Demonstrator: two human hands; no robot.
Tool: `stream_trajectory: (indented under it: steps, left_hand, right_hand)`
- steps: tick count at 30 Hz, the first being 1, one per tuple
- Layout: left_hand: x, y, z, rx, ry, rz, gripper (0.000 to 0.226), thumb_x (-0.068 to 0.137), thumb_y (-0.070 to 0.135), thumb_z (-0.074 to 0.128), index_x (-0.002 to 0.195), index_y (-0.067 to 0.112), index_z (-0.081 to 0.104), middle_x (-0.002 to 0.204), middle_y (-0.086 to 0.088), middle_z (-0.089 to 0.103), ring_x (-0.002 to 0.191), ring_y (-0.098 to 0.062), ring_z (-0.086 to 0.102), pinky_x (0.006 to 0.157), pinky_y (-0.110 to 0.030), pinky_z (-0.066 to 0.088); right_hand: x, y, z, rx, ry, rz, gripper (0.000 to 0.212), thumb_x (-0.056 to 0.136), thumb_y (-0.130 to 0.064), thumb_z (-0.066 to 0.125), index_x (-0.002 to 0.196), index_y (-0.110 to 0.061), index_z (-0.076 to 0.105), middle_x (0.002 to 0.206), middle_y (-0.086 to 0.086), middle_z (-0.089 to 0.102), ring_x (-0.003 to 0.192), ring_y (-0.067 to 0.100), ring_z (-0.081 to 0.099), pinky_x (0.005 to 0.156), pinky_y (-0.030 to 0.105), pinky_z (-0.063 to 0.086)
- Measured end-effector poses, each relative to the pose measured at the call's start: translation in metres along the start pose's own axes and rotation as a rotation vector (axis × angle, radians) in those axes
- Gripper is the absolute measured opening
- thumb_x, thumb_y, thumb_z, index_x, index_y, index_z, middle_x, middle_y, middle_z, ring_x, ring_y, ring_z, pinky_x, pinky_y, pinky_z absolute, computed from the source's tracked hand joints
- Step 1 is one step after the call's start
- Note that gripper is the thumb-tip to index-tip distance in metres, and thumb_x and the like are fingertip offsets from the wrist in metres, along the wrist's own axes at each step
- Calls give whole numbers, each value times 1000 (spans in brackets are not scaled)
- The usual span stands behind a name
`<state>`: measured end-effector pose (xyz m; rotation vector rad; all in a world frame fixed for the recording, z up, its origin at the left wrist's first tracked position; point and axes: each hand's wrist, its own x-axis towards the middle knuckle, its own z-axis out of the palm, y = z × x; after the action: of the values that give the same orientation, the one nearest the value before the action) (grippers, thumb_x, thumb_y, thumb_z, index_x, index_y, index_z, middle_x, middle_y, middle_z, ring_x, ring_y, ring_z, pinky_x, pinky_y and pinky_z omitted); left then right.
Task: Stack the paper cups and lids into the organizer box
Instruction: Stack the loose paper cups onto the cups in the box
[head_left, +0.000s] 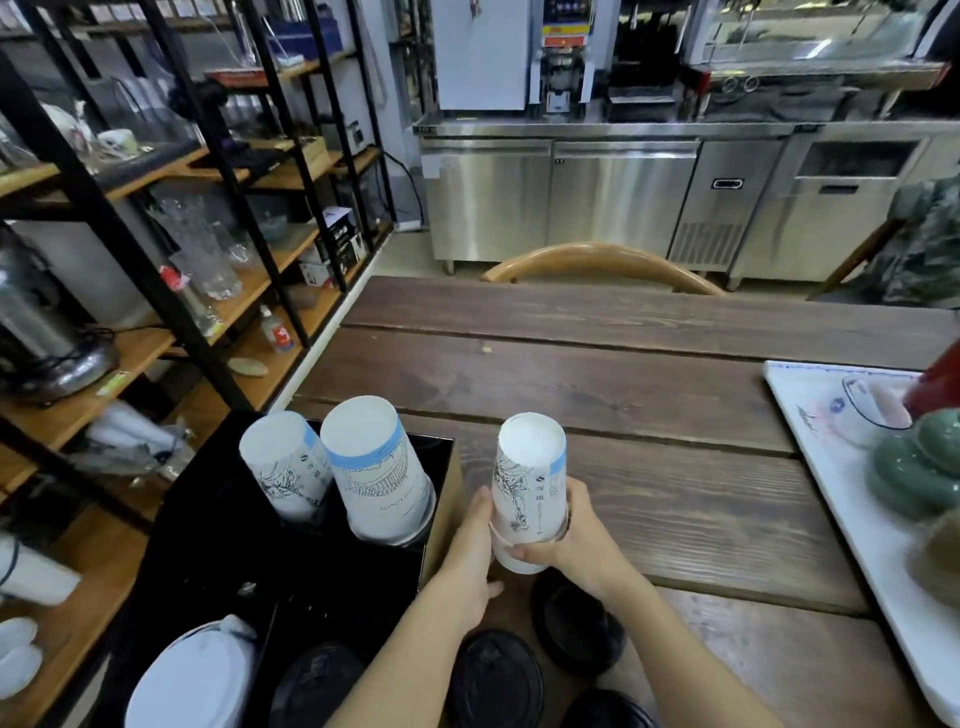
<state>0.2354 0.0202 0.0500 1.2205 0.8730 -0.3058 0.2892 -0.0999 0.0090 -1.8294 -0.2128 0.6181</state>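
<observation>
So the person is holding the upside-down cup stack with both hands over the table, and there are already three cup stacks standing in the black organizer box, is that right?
Not quite: the head view shows two cup stacks in the black organizer box, a narrower one and a wider one, not three. The rest holds: the left hand and right hand hold the upside-down cup stack over the table.

Both bare forearms reach in from the near edge and converge toward the middle of the scene. The left hand (475, 551) is held edge-on, palm facing right, with its thumb up along the left side of an upside-down white paper cup with blue band and line drawings (530, 488) and its fingers pointing down. The right hand (566, 535) wraps the cup's lower right side, thumb across the near face, fingers curled behind. Both wrists are nearly straight.
</observation>
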Motion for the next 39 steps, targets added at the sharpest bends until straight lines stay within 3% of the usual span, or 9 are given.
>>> stream_trajectory:
  steps: [4,7,12,16,22,26,30,37,39]
  left_hand:
    - [-7,4,3,-25,-32,8,42,92,56,32,106,28,60,118,0,57,106,-16,50,101,-38,30]
    - [-13,8,9,-28,-21,86,37,96,47,32,90,27,63,95,-1,61,79,-9,54,69,-21,41]
    - [-32,20,12,-17,23,161,47,85,64,37,115,37,59,113,3,65,100,-18,59,77,-35,43]
    - [-69,50,6,14,-31,400,29,87,57,41,109,46,57,120,6,63,106,-18,61,94,-46,48]
    - [-147,101,-23,154,-61,812,45,76,72,37,115,57,51,128,12,59,127,-17,46,107,-48,35]
    - [-175,121,-60,86,-55,832,33,91,53,35,102,45,65,96,12,75,92,-8,69,80,-27,48]
    - [-178,127,-106,31,71,820,34,91,53,35,83,46,67,69,16,75,81,-15,72,83,-32,49]
    - [-156,125,-171,-94,175,711,32,91,56,35,95,37,61,95,0,67,98,-24,64,99,-44,45]
    - [-145,120,-184,-99,181,673,41,91,58,34,110,33,60,102,-3,65,102,-25,62,99,-43,46]
  right_hand:
    - [-3,2,-3,9,-24,-6,87,55,-14,85,121,-28,32,120,-11,52,111,4,52,83,21,45]
    - [-9,-3,-4,70,0,-9,84,58,-12,85,124,-28,35,120,-12,54,109,1,53,79,21,46]
    - [-29,-39,-13,95,79,-126,76,67,-6,82,120,-35,36,122,-13,53,105,-7,51,73,13,48]
    - [-52,-93,-23,72,150,-301,69,68,-12,82,116,-41,41,120,-18,53,94,-24,49,68,-2,42]
    - [-91,-180,-26,46,221,-518,68,69,-24,81,123,-40,43,108,-38,56,101,-19,50,78,11,44]
    - [-94,-220,0,3,158,-595,64,69,-22,81,119,-37,44,100,-39,59,90,-24,51,69,-5,38]
    - [-80,-244,44,-83,54,-581,72,68,-26,81,126,-29,39,115,-21,59,94,-18,53,71,3,44]
    - [-37,-261,110,-380,-117,-480,85,63,-46,79,130,-28,30,130,-8,51,120,17,49,101,41,40]
    - [-23,-262,124,-454,-169,-447,90,61,-48,80,133,-25,30,132,-7,48,123,19,47,102,41,40]
